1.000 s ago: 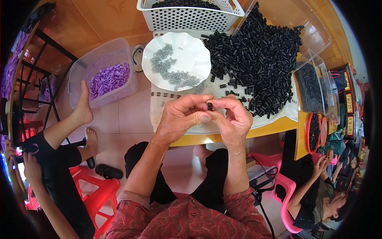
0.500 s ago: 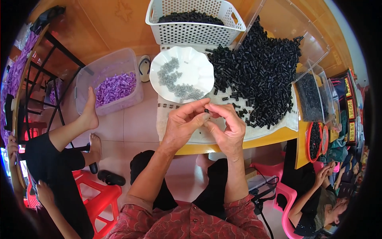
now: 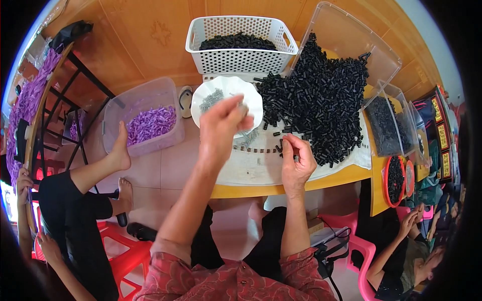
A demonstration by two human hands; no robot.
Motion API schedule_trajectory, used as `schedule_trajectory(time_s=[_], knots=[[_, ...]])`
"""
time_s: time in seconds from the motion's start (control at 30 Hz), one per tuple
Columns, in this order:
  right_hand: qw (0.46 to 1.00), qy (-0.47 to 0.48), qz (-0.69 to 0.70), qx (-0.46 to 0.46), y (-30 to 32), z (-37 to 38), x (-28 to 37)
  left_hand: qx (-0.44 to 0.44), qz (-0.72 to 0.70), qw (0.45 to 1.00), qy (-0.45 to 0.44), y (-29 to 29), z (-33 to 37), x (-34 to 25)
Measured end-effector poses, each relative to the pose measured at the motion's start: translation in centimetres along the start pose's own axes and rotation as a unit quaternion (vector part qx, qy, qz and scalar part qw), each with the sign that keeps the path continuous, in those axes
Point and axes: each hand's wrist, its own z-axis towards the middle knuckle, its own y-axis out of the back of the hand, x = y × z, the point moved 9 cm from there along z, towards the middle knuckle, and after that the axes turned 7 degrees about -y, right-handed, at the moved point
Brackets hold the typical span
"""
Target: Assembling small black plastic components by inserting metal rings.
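Note:
My left hand [image 3: 223,125] is over the white scalloped plate [image 3: 255,100], its fingers smeared by motion, so I cannot tell whether they grip anything. Small clear coiled pieces, like springs [image 3: 211,99], lie on the plate, partly hidden by that hand. My right hand [image 3: 299,163] is at the near left edge of a large heap of small black tubes [image 3: 321,95]. Its thumb and forefinger are pinched together, with a small black tube [image 3: 280,145] at the tips. A few loose tubes lie beside it on the pale cloth [image 3: 246,170].
Behind the plate stands a white perforated basket [image 3: 236,61] holding black pieces. Clear bins [image 3: 384,125] and a red tray [image 3: 394,180] are at right. A translucent tub [image 3: 143,100] of purple pieces sits on the floor at left. People sit on both sides, near red and pink stools.
My hands were together in front of the plate around a small black piece. They have parted: the left has gone up over the plate, the right to the edge of the black heap.

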Motion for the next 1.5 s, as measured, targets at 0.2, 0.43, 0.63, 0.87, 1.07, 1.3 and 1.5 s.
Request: schedule_trajectory(time_s=[0.2, 0.43, 0.63, 0.87, 1.07, 1.3, 1.5], knots=[[1.0, -0.011, 0.008, -0.01, -0.2, 0.2, -0.1, 0.058, -0.031, 0.995, -0.074, -4.1, 14.2, -6.3], [0.999, -0.026, 0.001, -0.024, 1.2, 0.9, -1.4, 0.064, 0.175, 0.973, -0.137, -2.7, 9.3, -6.5], [0.998, -0.059, 0.012, -0.033, 2.1, 0.9, -2.5, 0.058, 0.365, 0.92, -0.132, 1.5, -0.8, -1.8], [0.994, 0.06, -0.069, 0.065, -0.8, 0.5, 0.6, 0.071, 0.464, 0.846, -0.255, 1.9, -5.4, -1.4], [0.952, 0.185, -0.158, 0.185, -6.3, -2.5, 4.2, 0.055, 0.503, 0.822, -0.26, 3.2, -5.6, -1.2], [0.93, 0.191, -0.24, 0.202, -7.7, -3.0, 4.4, 0.055, 0.518, 0.81, -0.268, 3.1, -6.3, -1.3], [0.944, 0.18, -0.22, 0.167, -5.8, -2.2, 2.9, 0.073, 0.557, 0.785, -0.26, 1.9, -6.9, -0.2]])
